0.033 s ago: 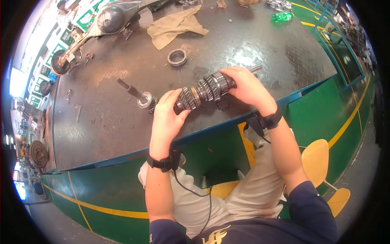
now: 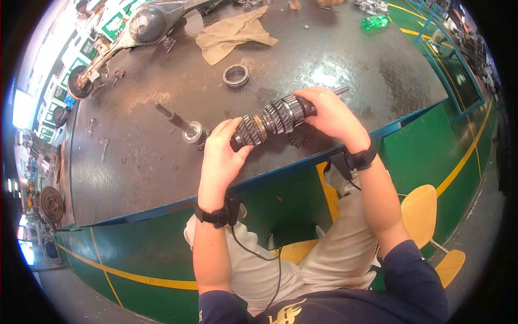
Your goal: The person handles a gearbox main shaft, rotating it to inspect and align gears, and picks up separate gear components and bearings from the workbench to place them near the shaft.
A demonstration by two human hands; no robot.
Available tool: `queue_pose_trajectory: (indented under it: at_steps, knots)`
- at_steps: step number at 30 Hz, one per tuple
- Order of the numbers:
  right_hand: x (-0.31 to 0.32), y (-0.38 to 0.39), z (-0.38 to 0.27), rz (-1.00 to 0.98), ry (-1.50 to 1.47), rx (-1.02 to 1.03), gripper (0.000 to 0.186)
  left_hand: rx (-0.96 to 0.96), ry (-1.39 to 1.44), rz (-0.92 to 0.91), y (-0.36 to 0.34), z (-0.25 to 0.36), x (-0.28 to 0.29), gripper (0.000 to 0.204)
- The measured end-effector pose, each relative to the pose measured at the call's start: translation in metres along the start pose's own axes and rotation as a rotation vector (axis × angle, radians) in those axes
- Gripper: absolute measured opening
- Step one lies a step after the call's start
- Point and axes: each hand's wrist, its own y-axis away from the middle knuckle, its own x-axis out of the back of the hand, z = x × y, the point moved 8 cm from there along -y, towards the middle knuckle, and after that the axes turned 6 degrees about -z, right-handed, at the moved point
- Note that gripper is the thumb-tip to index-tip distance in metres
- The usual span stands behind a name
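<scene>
Together, left hand (image 2: 220,155) and right hand (image 2: 335,116), backs up, hold opposite ends of gear cluster (image 2: 277,116) between thumbs and fingers.

gear shaft (image 2: 277,116) — before ring (image 2: 236,83) | cloth (image 2: 233,35) — behind ring, on table (image 2: 137,162)

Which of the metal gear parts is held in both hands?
The long gear-stacked shaft, with the left hand and right hand gripping it toward opposite ends; the toothed ring and bearing-fitted shaft are unheld.
</scene>
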Motion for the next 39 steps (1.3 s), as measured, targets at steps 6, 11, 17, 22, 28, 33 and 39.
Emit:
queue_pose_trajectory:
  at_steps: [6, 11, 17, 22, 28, 33, 39]
  knots:
    - [0.020, 0.009, 0.036, -0.002, 0.015, -0.139, 0.054, 0.077, -0.024, -0.014, 0.006, -0.002, 0.017, 0.061]
    - [0.020, 0.012, 0.037, -0.017, 0.009, -0.160, 0.055, 0.143, 0.010, -0.021, 0.011, -0.010, 0.022, 0.064]
    - [-0.012, -0.002, 0.004, -0.051, -0.017, 0.027, 0.051, 0.056, -0.078, 0.014, 0.010, -0.010, 0.021, 0.064]
    - [-0.016, -0.008, -0.001, -0.045, -0.072, 0.029, 0.050, 0.026, -0.010, -0.009, 0.007, -0.003, 0.012, 0.064]
    - [-0.014, -0.006, -0.006, 0.006, -0.009, 0.058, 0.050, -0.001, -0.055, -0.003, 0.005, 0.002, 0.003, 0.063]
    - [-0.009, -0.006, 0.004, -0.049, -0.047, -0.011, 0.052, 0.028, -0.039, -0.007, 0.006, -0.005, 0.009, 0.063]
    - [0.010, 0.008, 0.030, -0.012, -0.011, -0.102, 0.056, 0.116, 0.009, -0.025, 0.015, -0.013, 0.021, 0.064]
